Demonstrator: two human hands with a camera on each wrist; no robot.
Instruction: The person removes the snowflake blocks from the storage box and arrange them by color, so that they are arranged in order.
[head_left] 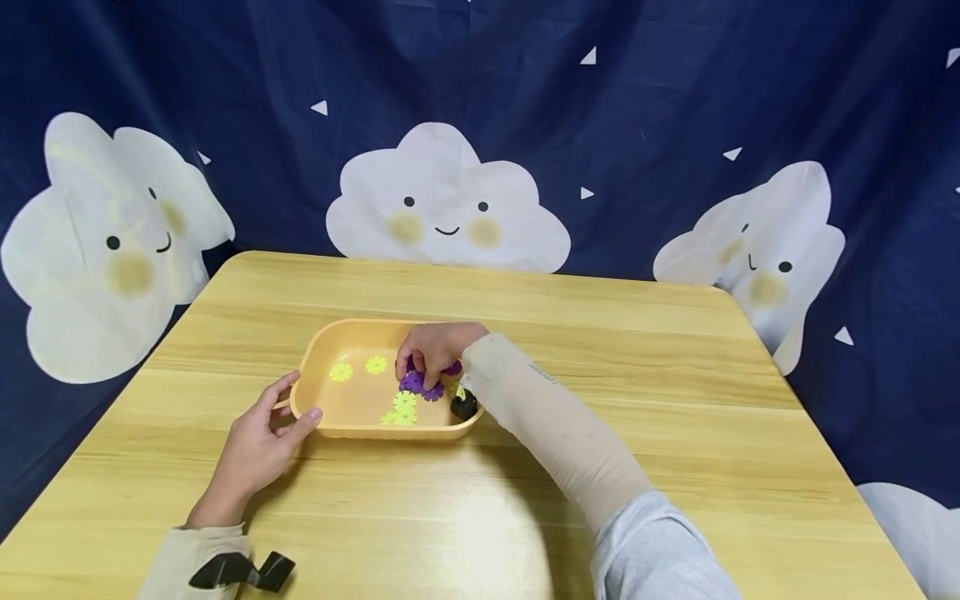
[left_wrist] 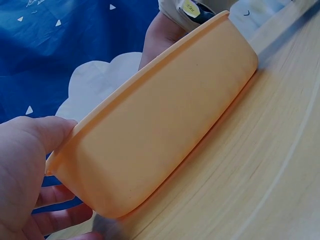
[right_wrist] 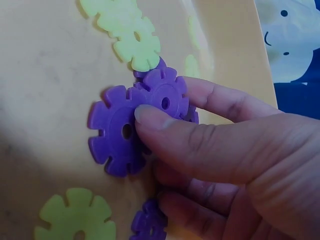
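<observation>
My left hand [head_left: 258,442] grips the left end of an orange plastic tray [head_left: 360,431], thumb at the rim and fingers below it, as the left wrist view shows. Inside the tray, near its right end, my right hand [head_left: 435,343] pinches purple notched snowflake discs [right_wrist: 117,131]. The thumb lies across the face of one disc, and the index finger is behind the overlapping purple pieces. Another purple disc [right_wrist: 150,222] lies under the curled lower fingers. Several yellow snowflake discs [head_left: 405,407] sit close by in a cluster, partly overlapping.
Two separate yellow discs [head_left: 358,369] lie in the tray's left half. The tray stands on a wood-grain table [head_left: 637,350]. A dark blue curtain [head_left: 525,83] with white clouds hangs behind. A black strap [head_left: 243,571] is on the left wrist.
</observation>
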